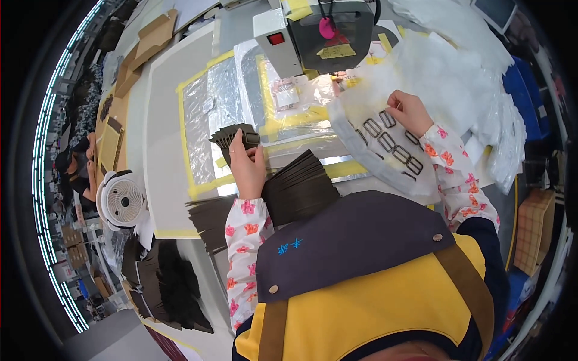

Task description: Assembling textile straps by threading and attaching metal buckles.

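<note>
My left hand [245, 161] grips a fanned bunch of small dark brown cards [235, 136] above the foil-covered work surface [208, 114]. A long stack of the same dark cards [298, 186] lies just right of that hand, near my apron. My right hand [408, 110] pinches one dark metal buckle at the top of a row of buckles [390, 144] lying on a clear plastic sheet [385, 159]. Both forearms wear white sleeves with orange flowers.
A grey sealing machine [319, 33] with a red switch stands at the back. Heaps of clear plastic bags [457, 78] fill the right side. A small white fan [122, 200] and cardboard pieces [144, 51] sit on the left. More dark cards [208, 219] lie at the table edge.
</note>
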Demonstrator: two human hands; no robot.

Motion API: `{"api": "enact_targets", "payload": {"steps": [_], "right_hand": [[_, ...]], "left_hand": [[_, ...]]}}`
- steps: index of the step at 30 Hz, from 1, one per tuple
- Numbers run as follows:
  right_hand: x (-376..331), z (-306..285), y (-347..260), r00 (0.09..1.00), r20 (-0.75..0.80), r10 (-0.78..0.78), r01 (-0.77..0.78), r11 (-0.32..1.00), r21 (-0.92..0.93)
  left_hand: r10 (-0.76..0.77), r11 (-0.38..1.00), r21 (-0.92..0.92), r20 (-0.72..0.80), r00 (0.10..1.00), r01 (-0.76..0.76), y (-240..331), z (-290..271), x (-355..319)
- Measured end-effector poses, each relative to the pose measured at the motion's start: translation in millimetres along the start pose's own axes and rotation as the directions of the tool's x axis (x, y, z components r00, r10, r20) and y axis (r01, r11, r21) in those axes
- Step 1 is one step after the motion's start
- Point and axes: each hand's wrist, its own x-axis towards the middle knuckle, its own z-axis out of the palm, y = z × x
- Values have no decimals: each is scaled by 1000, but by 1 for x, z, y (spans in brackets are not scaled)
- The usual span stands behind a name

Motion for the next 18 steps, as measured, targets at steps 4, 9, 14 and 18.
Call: {"api": "enact_targets", "payload": {"steps": [4, 9, 14, 18], "right_hand": [[-26, 22, -3, 995, 67, -75, 88, 972, -216], [-21, 53, -20, 985, 93, -146, 172, 810, -561], [-7, 23, -16, 985, 168, -44, 106, 921, -376], [-3, 27, -48, 937, 348, 17, -137, 936, 325]], "left_hand": [[121, 976, 122, 381, 917, -179, 15, -9, -25], [68, 968, 131, 688, 723, -216, 10, -2, -25], [-51, 993, 101, 827, 560, -58, 0, 2, -4], [8, 981, 112, 792, 610, -158, -6, 3, -10]]}}
